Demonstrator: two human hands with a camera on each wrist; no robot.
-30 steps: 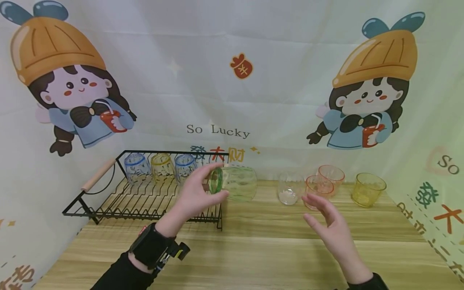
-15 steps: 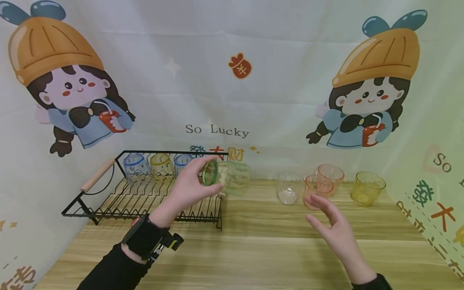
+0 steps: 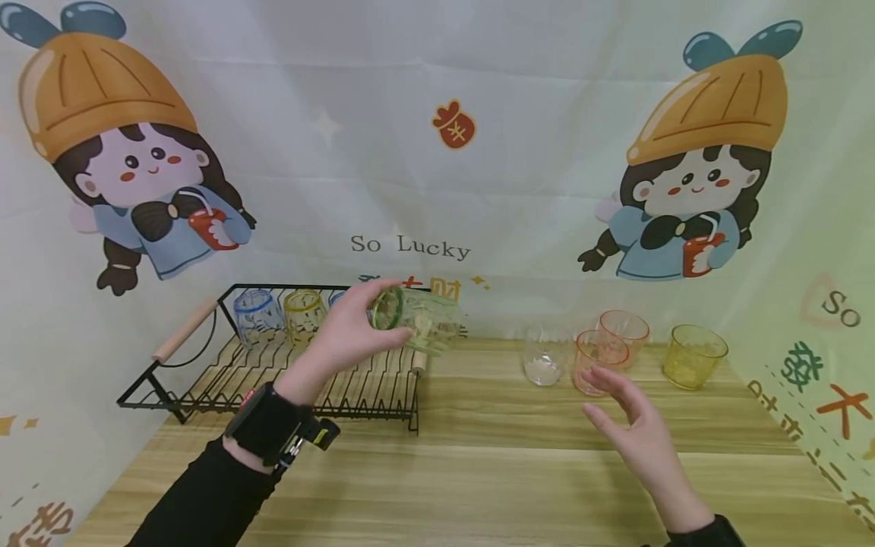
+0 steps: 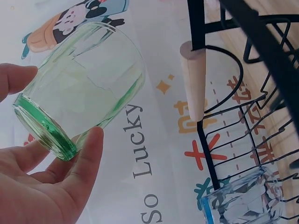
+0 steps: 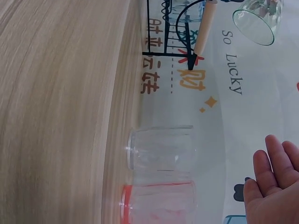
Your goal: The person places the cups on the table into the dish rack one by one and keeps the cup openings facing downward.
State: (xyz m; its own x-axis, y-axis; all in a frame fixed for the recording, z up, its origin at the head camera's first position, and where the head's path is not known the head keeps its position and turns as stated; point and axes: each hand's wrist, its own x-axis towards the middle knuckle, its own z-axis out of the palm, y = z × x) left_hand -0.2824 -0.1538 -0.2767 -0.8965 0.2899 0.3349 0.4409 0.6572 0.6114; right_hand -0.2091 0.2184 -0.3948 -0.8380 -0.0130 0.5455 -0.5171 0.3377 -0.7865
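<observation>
At the rack's (image 3: 383, 415) 2 o'clock, the green glass (image 3: 434, 323), held sideways in the left hand (image 3: 342, 333), has shifted toward 10 o'clock, nearing the racked glasses (image 3: 305, 317); right hand (image 3: 636, 429) empty, loosely spread.

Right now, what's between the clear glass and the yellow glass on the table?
The head view shows the front red glass and, behind it, the rear red glass. In that view, the right hand overlaps the front one.
</observation>
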